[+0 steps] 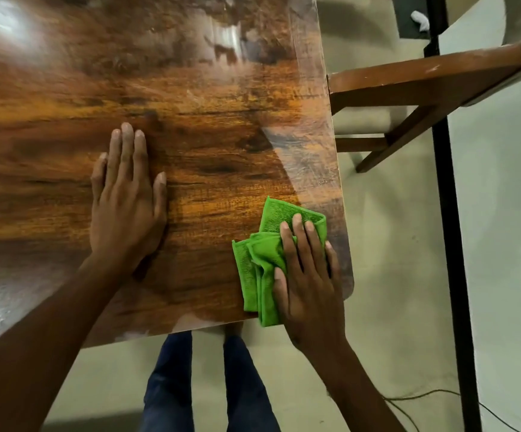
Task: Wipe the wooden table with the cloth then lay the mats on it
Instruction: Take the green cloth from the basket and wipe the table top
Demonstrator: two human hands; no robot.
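While my right hand lies flat on the green cloth, fingers straight and pressing it down rather than curled round it, I judge that I am in the wiping step, working the near right corner of the bench. The cloth is bunched into loose folds under my palm, with its far edge poking out beyond my fingertips and its near edge hanging just over the near rim of the bench. My left hand is spread open, palm down, on the bare wood to the left of the cloth and well apart from it; it holds nothing and seems only to steady me.

The bench top shows streaky glare toward the far side and the left near edge, so I cannot tell which parts have been wiped. My next move, as I see it, calls for keeping even pressure and sweeping the cloth away from this corner across the rest of the surface, shifting my left hand out of its path.

I see no mats anywhere, so that step is not yet begun. No containers are in view either.

Beyond the right edge stands a wooden chair on the pale floor, beside a black post.
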